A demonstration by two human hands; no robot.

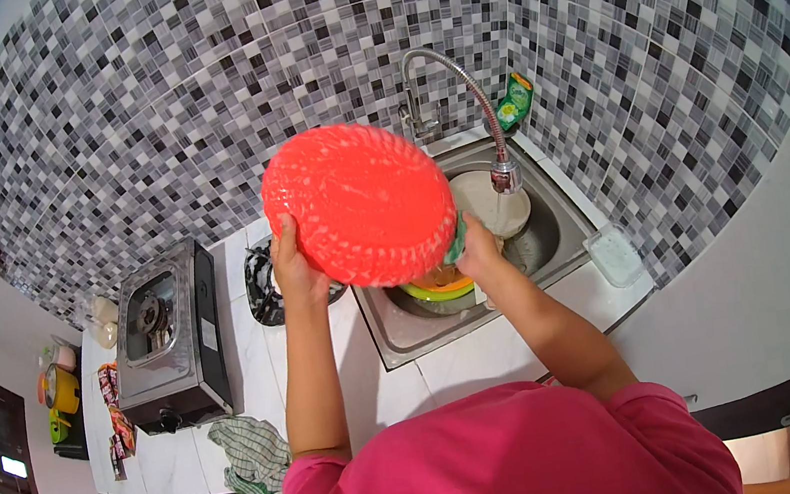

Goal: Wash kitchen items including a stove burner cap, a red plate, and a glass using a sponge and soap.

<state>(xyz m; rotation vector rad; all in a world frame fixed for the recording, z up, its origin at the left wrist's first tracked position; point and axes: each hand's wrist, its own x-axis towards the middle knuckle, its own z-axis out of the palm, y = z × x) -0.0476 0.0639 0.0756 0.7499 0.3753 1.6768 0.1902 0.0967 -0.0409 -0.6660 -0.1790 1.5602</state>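
Pinching the tray at 8 o'clock, my left grip could slip on suds; right grip pinches a sponge.

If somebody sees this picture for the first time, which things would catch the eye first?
Most likely the big bright-red oval dish, streaked with white, which the left hand holds up in mid-view. Then perhaps the arched metal faucet over the sink on the right, and the grey, black and white mosaic wall behind.
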